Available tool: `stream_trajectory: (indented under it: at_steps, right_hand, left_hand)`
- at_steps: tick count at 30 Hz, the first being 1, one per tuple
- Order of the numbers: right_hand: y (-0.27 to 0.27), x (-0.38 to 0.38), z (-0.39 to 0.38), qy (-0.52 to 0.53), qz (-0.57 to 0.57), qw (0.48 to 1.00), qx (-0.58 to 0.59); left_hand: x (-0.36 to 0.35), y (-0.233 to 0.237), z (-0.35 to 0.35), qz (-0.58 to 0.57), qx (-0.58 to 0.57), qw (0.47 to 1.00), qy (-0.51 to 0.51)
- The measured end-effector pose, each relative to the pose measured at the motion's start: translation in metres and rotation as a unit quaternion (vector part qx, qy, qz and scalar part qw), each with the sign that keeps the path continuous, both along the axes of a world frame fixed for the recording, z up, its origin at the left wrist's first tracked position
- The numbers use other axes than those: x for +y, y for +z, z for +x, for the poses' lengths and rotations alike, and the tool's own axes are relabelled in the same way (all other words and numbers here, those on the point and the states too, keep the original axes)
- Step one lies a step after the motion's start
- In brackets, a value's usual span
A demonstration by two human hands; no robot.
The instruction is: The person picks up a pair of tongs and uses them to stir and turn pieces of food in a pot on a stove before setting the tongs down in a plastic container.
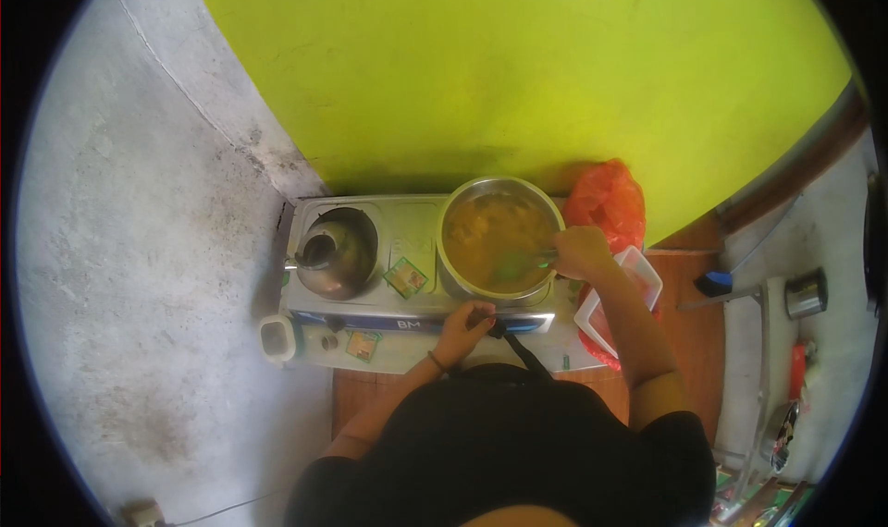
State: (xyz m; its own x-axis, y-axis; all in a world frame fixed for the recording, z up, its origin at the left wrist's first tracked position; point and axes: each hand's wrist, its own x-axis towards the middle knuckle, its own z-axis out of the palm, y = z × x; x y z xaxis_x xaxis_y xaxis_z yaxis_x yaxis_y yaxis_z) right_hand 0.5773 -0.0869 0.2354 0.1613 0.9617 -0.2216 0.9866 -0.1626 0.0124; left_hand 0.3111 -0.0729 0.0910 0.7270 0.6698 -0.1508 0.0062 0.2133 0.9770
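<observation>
My right hand [581, 252] is closed around the handle of a utensil [514, 266] at the right rim of a large metal pot [446, 266]. The utensil's greenish lower end dips into cloudy yellow-brown liquid with pale pieces in it; its exact kind is blurred. The pot stands on the right side of a two-burner gas stove [409, 214]. By the stove's front edge, near a black knob [499, 328], my left hand [460, 336] is curled with its fingertips together. Whatever may be between those fingers is too small to make out.
A metal pan [356, 282] with a smaller dark pot [319, 251] occupies the left burner. Seasoning packets [406, 277] lie on the stove and counter. A red plastic bag [606, 203] and white tray [599, 325] are at right, a white container [277, 338] at left.
</observation>
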Motion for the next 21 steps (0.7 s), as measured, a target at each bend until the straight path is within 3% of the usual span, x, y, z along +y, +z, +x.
stream_trajectory:
  at_steps: [5,8,11,14,21]
  right_hand:
    - [-0.001,-0.019,0.020,-0.014,0.061,0.993,0.102]
    - [0.014,-0.030,0.012,-0.070,0.080,0.990,0.089]
    - [-0.009,-0.044,0.008,-0.079,0.099,0.987,0.095]
    - [-0.035,-0.061,0.002,-0.013,0.196,0.981,-0.002]
    - [-0.037,-0.078,0.005,0.000,0.168,0.985,-0.031]
  left_hand:
    - [0.002,0.003,0.001,0.000,0.011,1.000,-0.003]
    - [0.000,0.005,0.003,-0.010,-0.002,1.000,-0.008]
    - [-0.003,0.006,0.006,-0.041,-0.016,0.999,-0.009]
    - [-0.003,0.006,0.006,-0.031,-0.008,0.999,-0.013]
    - [-0.006,0.014,0.005,0.005,0.029,0.999,-0.023]
